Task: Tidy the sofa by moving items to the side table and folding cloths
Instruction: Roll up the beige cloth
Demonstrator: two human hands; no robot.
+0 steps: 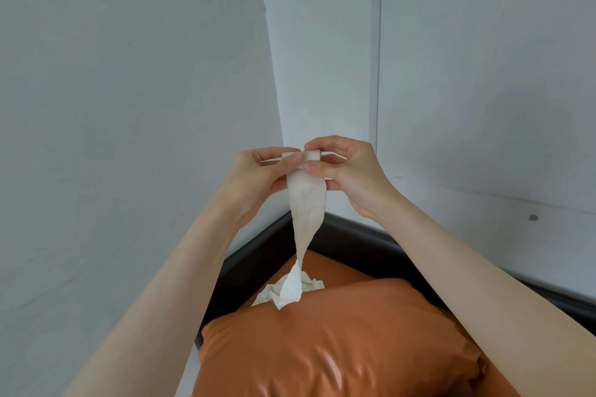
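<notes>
While pinching cloth (pixel 306 200) (both hands)

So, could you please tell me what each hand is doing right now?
Left hand: pinching the top of the cloth strip.
Right hand: pinching the same strip's top.

- Your left hand (pixel 258 176) and right hand (pixel 346 171) meet at the centre of the view, raised in front of a pale wall corner (pixel 274 58).
- Both pinch the rolled top end of a white cloth strip (pixel 306 203) between thumb and fingers, the hands almost touching.
- The strip hangs straight down toward 6 o'clock, narrowing into a twist.
- Its loose lower end lies crumpled (pixel 287 290) on a glossy orange cushion (pixel 338 348) at 6 o'clock.
- A black sofa edge (pixel 354 235) runs behind the cushion, against the walls.
</notes>
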